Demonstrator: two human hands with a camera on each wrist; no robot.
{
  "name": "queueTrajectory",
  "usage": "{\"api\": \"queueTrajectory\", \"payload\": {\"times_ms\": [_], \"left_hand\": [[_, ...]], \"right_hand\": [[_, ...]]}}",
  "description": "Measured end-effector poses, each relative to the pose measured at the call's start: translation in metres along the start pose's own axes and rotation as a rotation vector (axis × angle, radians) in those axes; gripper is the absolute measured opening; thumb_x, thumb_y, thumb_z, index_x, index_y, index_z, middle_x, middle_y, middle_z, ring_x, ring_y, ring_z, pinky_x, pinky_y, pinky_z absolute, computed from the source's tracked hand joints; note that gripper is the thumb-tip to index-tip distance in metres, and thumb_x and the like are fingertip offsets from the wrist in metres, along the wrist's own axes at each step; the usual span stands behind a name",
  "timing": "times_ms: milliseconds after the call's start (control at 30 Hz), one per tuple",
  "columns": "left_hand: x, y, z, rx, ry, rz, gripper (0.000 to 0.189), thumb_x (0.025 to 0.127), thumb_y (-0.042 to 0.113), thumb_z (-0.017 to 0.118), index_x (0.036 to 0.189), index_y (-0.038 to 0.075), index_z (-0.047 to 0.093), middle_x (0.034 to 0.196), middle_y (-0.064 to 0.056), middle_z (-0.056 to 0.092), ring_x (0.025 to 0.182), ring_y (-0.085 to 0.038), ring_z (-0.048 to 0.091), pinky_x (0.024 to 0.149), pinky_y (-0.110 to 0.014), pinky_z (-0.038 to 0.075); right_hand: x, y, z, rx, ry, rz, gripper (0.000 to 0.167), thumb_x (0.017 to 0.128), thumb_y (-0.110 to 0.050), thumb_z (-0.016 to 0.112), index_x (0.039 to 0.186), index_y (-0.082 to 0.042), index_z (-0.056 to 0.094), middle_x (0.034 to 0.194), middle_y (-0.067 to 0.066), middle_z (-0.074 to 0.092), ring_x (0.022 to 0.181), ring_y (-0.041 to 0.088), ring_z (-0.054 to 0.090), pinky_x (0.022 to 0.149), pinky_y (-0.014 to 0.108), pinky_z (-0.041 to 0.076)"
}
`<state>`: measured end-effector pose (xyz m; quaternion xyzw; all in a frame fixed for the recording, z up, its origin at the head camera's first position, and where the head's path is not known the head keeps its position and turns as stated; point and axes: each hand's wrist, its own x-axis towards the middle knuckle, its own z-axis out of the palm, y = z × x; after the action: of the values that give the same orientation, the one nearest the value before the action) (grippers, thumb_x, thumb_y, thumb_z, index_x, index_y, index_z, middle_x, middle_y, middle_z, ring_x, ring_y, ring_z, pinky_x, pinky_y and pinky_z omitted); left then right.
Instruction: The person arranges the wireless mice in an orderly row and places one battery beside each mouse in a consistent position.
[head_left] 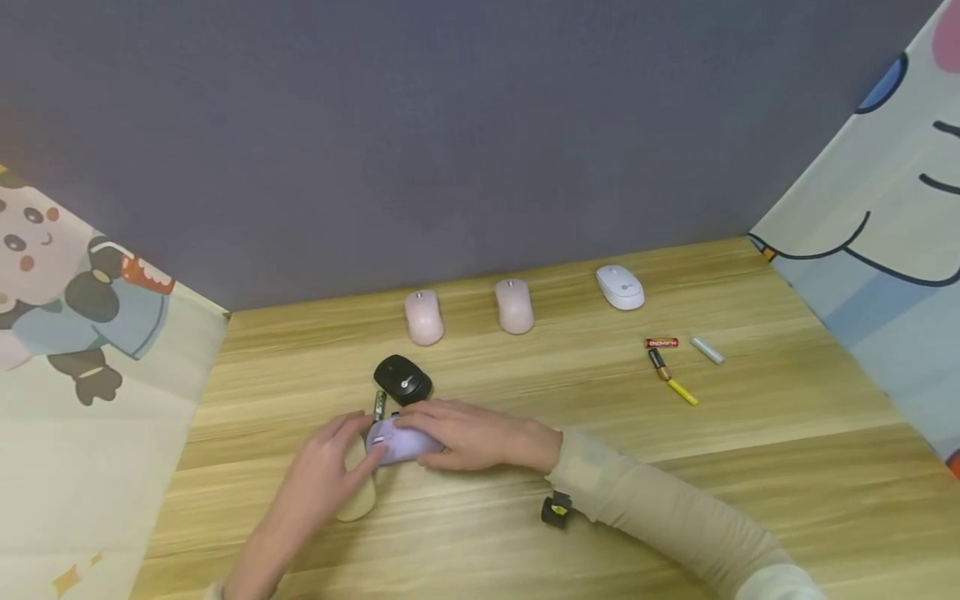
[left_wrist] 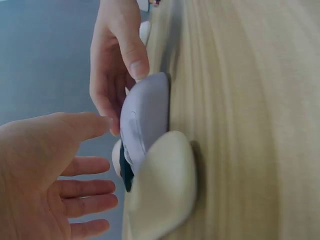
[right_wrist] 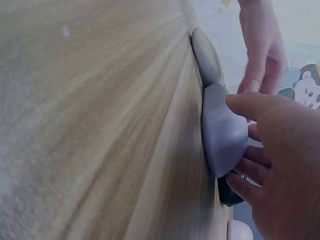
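Observation:
A lavender computer mouse [head_left: 405, 443] lies on the wooden table, turned sideways. My right hand [head_left: 468, 433] holds it from the right, thumb on the near side and fingers on the far side. At its left end is my left hand [head_left: 326, 467]; in the left wrist view its fingers [left_wrist: 87, 187] are extended and hold nothing. Whether the left thumb touches the mouse, I cannot tell. A cream mouse [left_wrist: 167, 185] sits against the lavender one, partly hidden by the left hand in the head view. Beyond them are a black mouse [head_left: 402, 379] and a battery [head_left: 379, 406].
Two pink mice [head_left: 424, 318] and a white mouse [head_left: 621, 287] stand along the grey back panel [head_left: 465, 150]. Several loose batteries [head_left: 662, 342] lie at the right. A small black piece [head_left: 555, 510] with a yellow mark is beside the right sleeve.

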<state>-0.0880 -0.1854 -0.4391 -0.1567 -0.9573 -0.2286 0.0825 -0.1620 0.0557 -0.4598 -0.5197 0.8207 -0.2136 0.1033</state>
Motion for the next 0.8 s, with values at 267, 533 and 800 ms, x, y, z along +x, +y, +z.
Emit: {"api": "queueTrajectory", "payload": {"times_ms": [267, 533, 800], "left_hand": [[-0.015, -0.009, 0.004, 0.018, -0.018, -0.059, 0.051, 0.092, 0.028, 0.079, 0.132, 0.0, 0.066, 0.135, -0.026, 0.063, 0.123, -0.047, 0.061, 0.103, -0.066, 0.05], [-0.023, -0.008, 0.007, 0.022, -0.037, -0.096, 0.056, 0.09, 0.031, 0.081, 0.134, 0.001, 0.064, 0.139, -0.03, 0.059, 0.123, -0.051, 0.059, 0.1, -0.069, 0.05], [-0.03, -0.01, 0.01, 0.037, -0.059, -0.116, 0.06, 0.09, 0.034, 0.081, 0.136, 0.001, 0.063, 0.145, -0.032, 0.054, 0.125, -0.054, 0.057, 0.101, -0.071, 0.048]], "right_hand": [[0.002, 0.0, 0.0, -0.007, 0.012, -0.01, 0.06, 0.103, -0.034, 0.063, 0.155, -0.011, 0.043, 0.159, 0.009, 0.045, 0.144, 0.021, 0.046, 0.123, 0.033, 0.035], [0.006, -0.001, 0.003, -0.014, -0.002, -0.006, 0.06, 0.103, -0.034, 0.063, 0.155, -0.012, 0.043, 0.159, 0.009, 0.045, 0.145, 0.021, 0.045, 0.124, 0.033, 0.033], [0.012, -0.004, 0.006, -0.04, 0.033, 0.005, 0.061, 0.1, -0.034, 0.068, 0.153, -0.012, 0.046, 0.155, 0.006, 0.05, 0.142, 0.02, 0.049, 0.122, 0.033, 0.037]]}}
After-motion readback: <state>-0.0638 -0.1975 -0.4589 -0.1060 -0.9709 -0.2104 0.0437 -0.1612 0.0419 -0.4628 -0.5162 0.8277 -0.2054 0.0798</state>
